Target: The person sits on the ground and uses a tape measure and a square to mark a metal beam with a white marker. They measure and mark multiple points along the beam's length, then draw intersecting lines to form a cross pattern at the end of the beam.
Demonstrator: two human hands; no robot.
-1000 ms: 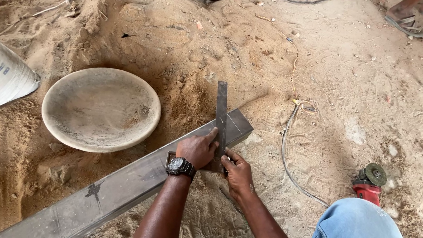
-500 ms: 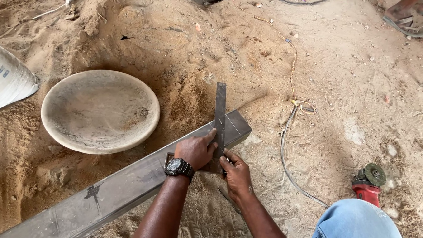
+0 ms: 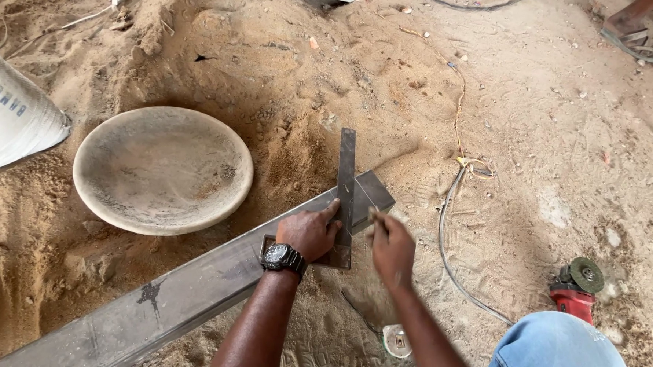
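steel square point(image 3: 346, 177): flat l-shaped metal blade lying across the near-right end of the beam, its long arm running toward the far side and its short arm sitting on the beam's top face near the wrist. it is seeming to be placed so that its edge is crossing the beam at a right angle.

metal beam point(image 3: 177, 289): long grey rectangular section lying on the sand, running from the near left corner up to the middle of the scene, where its cut end is showing.

left hand point(image 3: 310, 232): pressing palm-down on the square, fingers spread flat over it and the beam, pinning rather than gripping; a black wristwatch point(image 3: 282, 256) is sitting on the wrist.

right hand point(image 3: 391, 245): hovering just right of the square's edge, fingers pinched on a thin stick-like marker point(image 3: 376, 216); blurred, so whether the tip is touching the beam cannot be told.

round shallow pan point(image 3: 162, 169): lying on the sand to the left, far side of the beam.

white sack point(image 3: 8, 117): at the far left edge, bulging, carrying blue printed lettering.

red angle grinder point(image 3: 577, 286): resting on the ground at the near right, its cable point(image 3: 449, 229) trailing toward the far side.

blue denim knee point(image 3: 554, 342): at the near right corner.
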